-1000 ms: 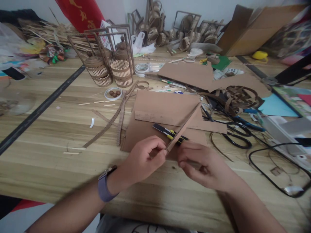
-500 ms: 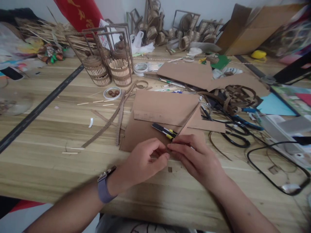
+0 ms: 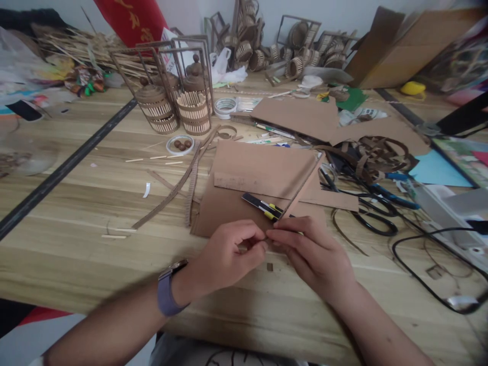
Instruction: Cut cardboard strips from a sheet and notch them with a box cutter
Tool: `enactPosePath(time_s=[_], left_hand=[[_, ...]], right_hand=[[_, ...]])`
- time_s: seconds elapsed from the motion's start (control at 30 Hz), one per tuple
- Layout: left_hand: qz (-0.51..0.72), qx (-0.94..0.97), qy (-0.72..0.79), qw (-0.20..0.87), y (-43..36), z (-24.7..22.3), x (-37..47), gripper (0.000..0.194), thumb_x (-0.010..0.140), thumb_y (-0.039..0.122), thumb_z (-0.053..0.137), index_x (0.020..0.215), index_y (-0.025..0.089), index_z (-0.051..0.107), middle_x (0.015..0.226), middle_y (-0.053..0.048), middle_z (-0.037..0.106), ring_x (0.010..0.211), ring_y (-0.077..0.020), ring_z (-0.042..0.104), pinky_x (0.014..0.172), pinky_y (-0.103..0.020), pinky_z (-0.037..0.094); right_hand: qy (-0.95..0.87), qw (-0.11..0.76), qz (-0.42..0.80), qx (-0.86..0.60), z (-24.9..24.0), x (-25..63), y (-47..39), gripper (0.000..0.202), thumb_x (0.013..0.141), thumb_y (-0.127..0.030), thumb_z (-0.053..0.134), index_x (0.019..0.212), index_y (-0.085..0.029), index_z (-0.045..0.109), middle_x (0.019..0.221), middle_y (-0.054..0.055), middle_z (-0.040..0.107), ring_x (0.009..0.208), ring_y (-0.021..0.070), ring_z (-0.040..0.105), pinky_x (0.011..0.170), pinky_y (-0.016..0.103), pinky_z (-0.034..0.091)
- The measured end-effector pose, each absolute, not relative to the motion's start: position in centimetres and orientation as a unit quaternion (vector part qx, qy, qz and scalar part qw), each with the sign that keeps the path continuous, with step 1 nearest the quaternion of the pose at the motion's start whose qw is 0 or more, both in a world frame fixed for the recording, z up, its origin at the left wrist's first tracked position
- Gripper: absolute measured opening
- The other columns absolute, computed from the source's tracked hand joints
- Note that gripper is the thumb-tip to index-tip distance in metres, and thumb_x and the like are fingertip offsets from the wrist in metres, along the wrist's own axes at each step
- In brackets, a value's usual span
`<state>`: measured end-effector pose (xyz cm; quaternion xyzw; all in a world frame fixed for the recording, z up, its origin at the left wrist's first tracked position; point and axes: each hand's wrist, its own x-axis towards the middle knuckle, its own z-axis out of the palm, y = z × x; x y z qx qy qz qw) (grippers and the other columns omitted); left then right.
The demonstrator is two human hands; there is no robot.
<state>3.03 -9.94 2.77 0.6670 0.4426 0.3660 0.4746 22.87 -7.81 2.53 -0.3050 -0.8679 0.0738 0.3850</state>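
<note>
My right hand (image 3: 318, 254) is closed round the near end of a narrow cardboard strip (image 3: 300, 189), which slants away to the upper right. Thumb and fingers of my left hand (image 3: 231, 254) pinch together at the strip's near tip, almost touching the right fingertips. What exactly lies between the left fingers is small and mostly hidden. Under the strip, a black and yellow utility knife (image 3: 253, 201) rests on a brown cardboard sheet (image 3: 224, 208). A second cardboard piece (image 3: 259, 162) overlaps that sheet. One tiny brown scrap (image 3: 270, 267) lies on the wooden table just below the hands.
Scissors (image 3: 375, 218) and a black cable (image 3: 404, 274) lie at right, near a coil of brown strips (image 3: 385, 152). Miniature slatted buckets (image 3: 194, 112) in frames stand back left. A tape roll (image 3: 180, 145) holds brown beads. Loose strips (image 3: 168, 203) lie left of the cardboard.
The whole view has shifted slightly, so things sit a little further right. Both hands keep their closed grip at the strip's near end, with hardly any movement.
</note>
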Motion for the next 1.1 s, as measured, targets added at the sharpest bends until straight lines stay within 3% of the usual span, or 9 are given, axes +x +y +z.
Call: enactPosePath(time_s=[0.27, 0.6, 0.73, 1.1], left_hand=[[0.389, 0.697, 0.417, 0.435, -10.1, 2.8, 3.0, 0.017, 0.091, 0.018, 0.054, 0.074, 0.017, 0.058, 0.071, 0.003, 0.052, 0.065, -0.0090, 0.049, 0.060, -0.020, 0.038], [0.413, 0.774, 0.406, 0.256, -10.7, 2.5, 3.2, 0.013, 0.097, 0.015, 0.051, 0.086, 0.017, 0.057, 0.081, -0.001, 0.060, 0.075, -0.0125, 0.057, 0.068, -0.022, 0.046], [0.396, 0.809, 0.398, 0.173, -10.9, 2.6, 3.2, 0.014, 0.099, 0.013, 0.048, 0.089, 0.015, 0.058, 0.085, -0.004, 0.064, 0.079, -0.0148, 0.059, 0.071, -0.025, 0.048], [0.324, 0.850, 0.412, 0.051, -10.8, 2.3, 3.2, 0.024, 0.102, 0.017, 0.042, 0.086, 0.015, 0.061, 0.083, -0.006, 0.065, 0.079, -0.0190, 0.059, 0.073, -0.031, 0.051]], right_hand=[[-0.856, 0.410, 0.082, -0.304, 2.7, 22.8, -8.1, 0.028, 0.091, -0.008, 0.059, 0.110, -0.026, 0.070, 0.101, 0.005, 0.074, 0.091, 0.0166, 0.073, 0.078, 0.028, 0.062], [-0.839, 0.415, 0.019, -0.353, 2.4, 22.0, -9.4, 0.025, 0.088, -0.010, 0.064, 0.108, -0.025, 0.064, 0.100, 0.006, 0.076, 0.091, 0.0207, 0.074, 0.082, 0.036, 0.063], [-0.844, 0.418, -0.022, -0.336, 2.5, 21.9, -9.3, 0.025, 0.086, -0.011, 0.066, 0.106, -0.025, 0.062, 0.093, 0.003, 0.077, 0.083, 0.0192, 0.074, 0.093, 0.042, 0.059], [-0.853, 0.398, -0.019, -0.336, 1.9, 21.7, -9.2, 0.020, 0.088, -0.009, 0.063, 0.101, -0.024, 0.064, 0.093, 0.002, 0.079, 0.081, 0.0163, 0.073, 0.097, 0.041, 0.049]])
